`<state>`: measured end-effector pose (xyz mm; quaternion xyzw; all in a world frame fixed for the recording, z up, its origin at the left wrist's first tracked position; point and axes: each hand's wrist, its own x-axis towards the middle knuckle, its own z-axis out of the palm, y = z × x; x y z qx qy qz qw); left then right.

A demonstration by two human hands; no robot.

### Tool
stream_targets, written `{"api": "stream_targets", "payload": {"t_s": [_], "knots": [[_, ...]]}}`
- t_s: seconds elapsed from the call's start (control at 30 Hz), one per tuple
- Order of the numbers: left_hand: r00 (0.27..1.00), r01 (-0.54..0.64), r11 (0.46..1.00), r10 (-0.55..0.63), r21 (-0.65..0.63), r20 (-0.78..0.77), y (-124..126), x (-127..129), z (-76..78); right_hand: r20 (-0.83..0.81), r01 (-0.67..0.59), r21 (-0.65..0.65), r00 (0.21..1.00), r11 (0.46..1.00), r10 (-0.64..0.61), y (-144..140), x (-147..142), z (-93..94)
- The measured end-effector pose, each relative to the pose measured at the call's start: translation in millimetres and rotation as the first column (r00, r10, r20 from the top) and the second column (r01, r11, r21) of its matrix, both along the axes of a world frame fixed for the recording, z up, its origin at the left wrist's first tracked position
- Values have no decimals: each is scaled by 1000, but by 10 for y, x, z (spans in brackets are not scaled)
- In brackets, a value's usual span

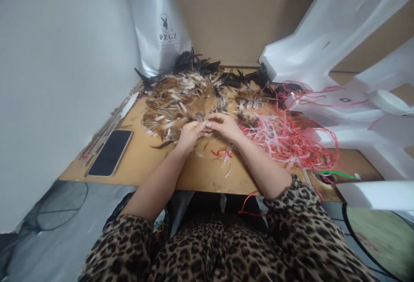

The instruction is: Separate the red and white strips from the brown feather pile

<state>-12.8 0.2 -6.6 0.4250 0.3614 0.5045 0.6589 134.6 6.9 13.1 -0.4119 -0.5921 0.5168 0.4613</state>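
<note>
Both hands meet above the front of the table (239, 183). My left hand (191, 134) is closed, its fingers pinched round the base of a brown feather (203, 105) whose fluffy end points away from me. My right hand (225, 126) is closed too, thumb and forefinger pressed together at that same feather base. Just behind them spreads a pile of brown and cream feathers (170, 101), with black feathers (194, 63) along its far side. Red and white strips (225, 156) lie below my hands.
At the left lies a phone (110, 152). A silver bag (158, 27) stands at the back left. To the right is a tangled heap of red and white strips (291, 139), with white foam pieces (323, 45) beyond. A green strip (339, 173) lies near the right front edge.
</note>
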Motion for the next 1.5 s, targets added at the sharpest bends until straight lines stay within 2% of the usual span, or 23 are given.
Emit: {"api": "stream_targets", "payload": {"t_s": [0.1, 0.17, 0.23, 0.37, 0.53, 0.67, 0.73, 0.87, 0.93, 1.03, 1.13, 1.2, 1.27, 1.37, 1.5], "knots": [[981, 20, 998, -10, -51, 192, 12, -23, 34, 190, -31, 187, 982, 982, -6, -23, 28, 41], [968, 55, 995, -33, -81, 249, 15, -28, 42, 380, -33, 379, 917, 925, -123, -48, 36, 62], [963, 88, 989, -55, -115, 264, 11, -15, 30, 526, -58, 514, 809, 856, -261, -72, 30, 72], [961, 142, 980, -103, -138, 257, -6, 35, -19, 645, -80, 597, 640, 799, -418, -109, 2, 67], [961, 166, 977, -130, -130, 246, -19, 60, -41, 672, -93, 630, 563, 771, -481, -134, -14, 64], [974, 131, 985, -107, -111, 201, -22, 66, -43, 721, -107, 581, 529, 807, -448, -128, -3, 101], [980, 102, 990, -84, -94, 182, -21, 67, -42, 735, -112, 521, 562, 846, -379, -107, 38, 142], [985, 56, 996, -43, -75, 167, -15, 50, -21, 707, -144, 369, 684, 918, -177, -50, 205, 273], [986, 38, 997, -27, -67, 164, -13, 35, -5, 727, -171, 270, 681, 948, -85, -42, 296, 358], [989, 18, 998, -9, -62, 151, -11, 22, 8, 811, -291, 105, 579, 951, 88, -89, 386, 476], [990, 16, 998, -8, -60, 138, -10, 24, 4, 869, -414, -79, 417, 907, 266, -194, 406, 536], [991, 20, 998, -12, -55, 135, -10, 29, -2, 894, -454, -167, 305, 875, 328, -268, 393, 533], [992, 25, 998, -18, -57, 128, -11, 34, -2, 933, -448, -187, 198, 874, 301, -329, 367, 510], [993, 37, 997, -28, -70, 117, -16, 37, 4, 978, -382, -150, 79, 912, 194, -395, 301, 471], [994, 56, 996, -48, -73, 100, -25, 40, 14, 993, -318, -95, 38, 943, 113, -437, 211, 416]]}}
